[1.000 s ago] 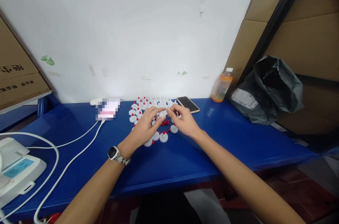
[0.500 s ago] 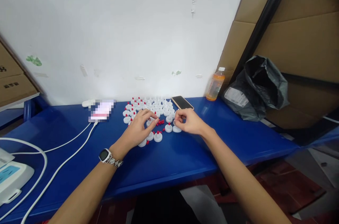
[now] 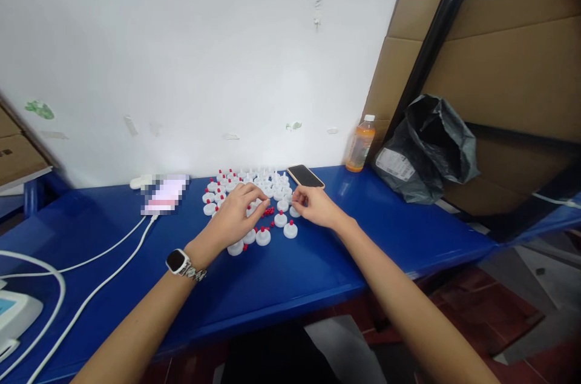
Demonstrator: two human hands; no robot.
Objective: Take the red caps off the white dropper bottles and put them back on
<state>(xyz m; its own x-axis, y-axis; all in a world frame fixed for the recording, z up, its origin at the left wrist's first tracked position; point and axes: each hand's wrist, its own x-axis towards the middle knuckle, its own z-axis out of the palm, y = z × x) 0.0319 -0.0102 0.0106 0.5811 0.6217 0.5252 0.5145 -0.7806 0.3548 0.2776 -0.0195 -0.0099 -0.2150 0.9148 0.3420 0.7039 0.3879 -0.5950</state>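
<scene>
Several white caps with red tips (image 3: 263,237) stand in a cluster on the blue table (image 3: 290,275), around a small heap of loose red pieces (image 3: 269,212). My left hand (image 3: 233,219), with a watch on its wrist, lies curled over the cluster, its fingertips at the red pieces; anything it holds is hidden. My right hand (image 3: 315,206) pinches a white cap (image 3: 294,211) at the cluster's right edge. Two finished caps (image 3: 290,230) stand just in front of that hand.
A dark phone (image 3: 305,175) lies behind my right hand. An orange drink bottle (image 3: 361,145) and a black plastic bag (image 3: 426,151) stand at the back right by cardboard sheets. A lit phone (image 3: 163,195), white cables (image 3: 91,263) and a white device (image 3: 13,314) are at the left.
My hands, joined on one piece a second ago, have parted. The right hand set a cap down and moved back to the cluster. The view has swung to the right.
</scene>
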